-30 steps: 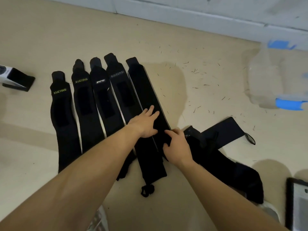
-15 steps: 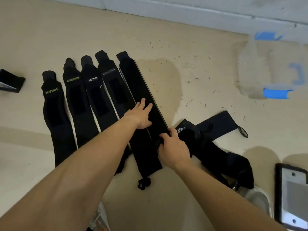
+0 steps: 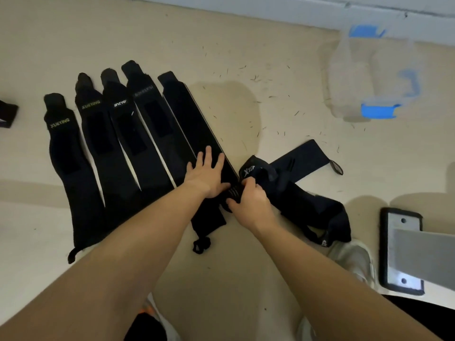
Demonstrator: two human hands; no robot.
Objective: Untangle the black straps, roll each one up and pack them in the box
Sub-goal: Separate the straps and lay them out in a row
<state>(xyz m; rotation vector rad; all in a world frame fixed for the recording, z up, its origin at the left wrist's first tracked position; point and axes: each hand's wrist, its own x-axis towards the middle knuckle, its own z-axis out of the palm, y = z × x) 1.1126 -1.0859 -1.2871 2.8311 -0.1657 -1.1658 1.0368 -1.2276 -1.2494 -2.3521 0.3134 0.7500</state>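
Observation:
Several black straps lie flat side by side on the beige floor, fanned from the left strap (image 3: 66, 153) to the rightmost strap (image 3: 194, 124). My left hand (image 3: 208, 174) presses flat on the rightmost strap with fingers spread. My right hand (image 3: 248, 201) pinches that strap's right edge just below the left hand. Right of my hands a tangled heap of black straps (image 3: 295, 193) lies crossed, one marked with white letters. The clear plastic box (image 3: 369, 77) with blue clips stands at the back right.
A white wall base runs along the back. A black-framed grey plate (image 3: 403, 247) lies at the right edge, with a light shoe (image 3: 352, 259) beside it. A dark object (image 3: 7, 114) sits at the far left. Small dark specks litter the floor.
My left hand slid down the rightmost strap toward my right hand, which has curled onto the strap's edge. The view shifted slightly.

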